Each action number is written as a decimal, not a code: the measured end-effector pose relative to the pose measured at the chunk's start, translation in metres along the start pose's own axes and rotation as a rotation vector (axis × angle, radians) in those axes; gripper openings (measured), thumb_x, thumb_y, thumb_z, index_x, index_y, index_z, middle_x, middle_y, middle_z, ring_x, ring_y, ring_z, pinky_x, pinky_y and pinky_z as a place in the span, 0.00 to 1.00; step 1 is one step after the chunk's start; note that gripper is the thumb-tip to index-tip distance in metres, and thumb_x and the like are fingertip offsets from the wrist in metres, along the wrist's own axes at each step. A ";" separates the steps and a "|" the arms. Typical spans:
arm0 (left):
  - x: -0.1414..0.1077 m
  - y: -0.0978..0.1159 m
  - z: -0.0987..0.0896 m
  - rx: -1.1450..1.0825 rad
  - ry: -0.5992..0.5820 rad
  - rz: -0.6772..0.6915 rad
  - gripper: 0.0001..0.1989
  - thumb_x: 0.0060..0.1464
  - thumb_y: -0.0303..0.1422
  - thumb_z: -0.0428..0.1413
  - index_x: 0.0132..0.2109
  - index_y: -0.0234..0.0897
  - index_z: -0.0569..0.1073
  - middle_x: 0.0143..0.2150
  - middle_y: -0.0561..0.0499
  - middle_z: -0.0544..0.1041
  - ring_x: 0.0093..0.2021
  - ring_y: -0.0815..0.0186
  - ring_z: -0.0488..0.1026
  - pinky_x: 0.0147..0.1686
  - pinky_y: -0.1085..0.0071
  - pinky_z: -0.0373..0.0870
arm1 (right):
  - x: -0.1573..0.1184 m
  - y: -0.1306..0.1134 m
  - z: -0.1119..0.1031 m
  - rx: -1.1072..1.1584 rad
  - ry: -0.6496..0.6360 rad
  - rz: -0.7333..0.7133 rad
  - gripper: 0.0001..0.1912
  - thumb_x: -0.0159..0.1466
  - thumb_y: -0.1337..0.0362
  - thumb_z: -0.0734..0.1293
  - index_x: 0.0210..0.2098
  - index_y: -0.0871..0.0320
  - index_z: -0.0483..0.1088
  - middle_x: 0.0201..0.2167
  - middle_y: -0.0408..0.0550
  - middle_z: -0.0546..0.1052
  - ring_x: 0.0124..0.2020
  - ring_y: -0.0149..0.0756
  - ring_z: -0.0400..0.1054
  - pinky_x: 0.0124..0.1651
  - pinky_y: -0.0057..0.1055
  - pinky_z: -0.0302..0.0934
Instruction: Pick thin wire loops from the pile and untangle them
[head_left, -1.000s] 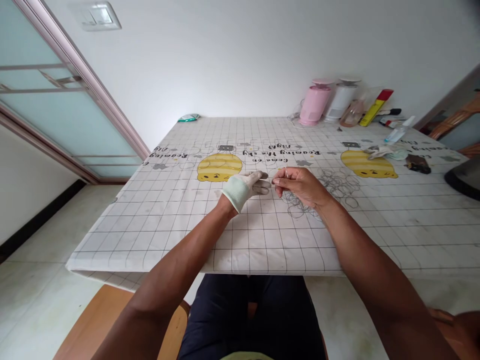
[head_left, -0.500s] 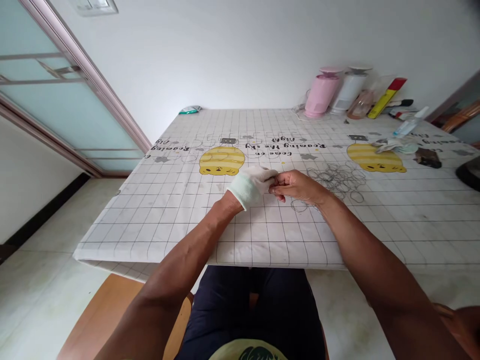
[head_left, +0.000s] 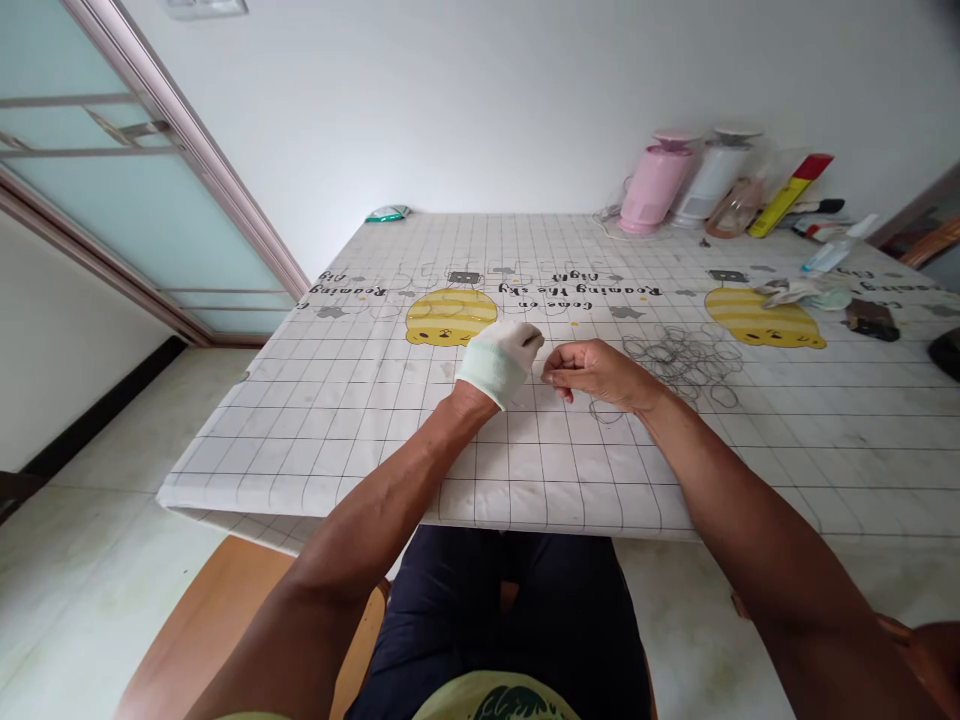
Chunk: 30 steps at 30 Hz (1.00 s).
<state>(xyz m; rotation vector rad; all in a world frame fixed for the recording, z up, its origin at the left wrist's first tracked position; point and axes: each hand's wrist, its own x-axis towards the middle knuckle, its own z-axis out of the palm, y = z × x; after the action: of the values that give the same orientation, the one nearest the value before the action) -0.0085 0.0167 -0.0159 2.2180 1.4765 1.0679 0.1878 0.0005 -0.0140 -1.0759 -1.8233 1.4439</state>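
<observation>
My left hand (head_left: 499, 360) wears a white glove and hovers just over the checked tablecloth (head_left: 360, 400), fingers curled in; nothing shows inside them. My bare right hand (head_left: 592, 368) is a finger's width to its right, thumb and fingertips pinched together on a thin wire ring that is barely visible. A loose heap of thin grey wire rings (head_left: 682, 355) lies on the cloth just right of my right hand, and one ring (head_left: 604, 410) sits beside my right wrist.
At the far right of the table stand a pink container (head_left: 652, 195), a white container (head_left: 709, 185), a yellow-red packet (head_left: 787, 195) and a clear bottle (head_left: 832, 250). A crumpled cloth (head_left: 802, 292) and a dark object (head_left: 870, 318) lie nearby. A sliding glass door (head_left: 112, 200) is on the left.
My hands came together until the fingertips met, then drew slightly apart. The gloved fingers have curled in. The view has shifted a little to the left.
</observation>
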 end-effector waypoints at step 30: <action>-0.009 0.013 -0.008 -1.114 -0.421 -0.576 0.20 0.52 0.43 0.72 0.44 0.32 0.82 0.42 0.39 0.83 0.31 0.66 0.75 0.39 0.62 0.75 | 0.004 0.002 -0.019 0.045 0.417 -0.215 0.16 0.62 0.49 0.77 0.35 0.55 0.76 0.26 0.45 0.76 0.27 0.34 0.69 0.32 0.34 0.65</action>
<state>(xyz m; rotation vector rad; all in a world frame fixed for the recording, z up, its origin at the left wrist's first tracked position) -0.0075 0.0020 -0.0066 1.0467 0.8676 0.8213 0.2017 0.0137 -0.0115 -1.0310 -1.5456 1.0391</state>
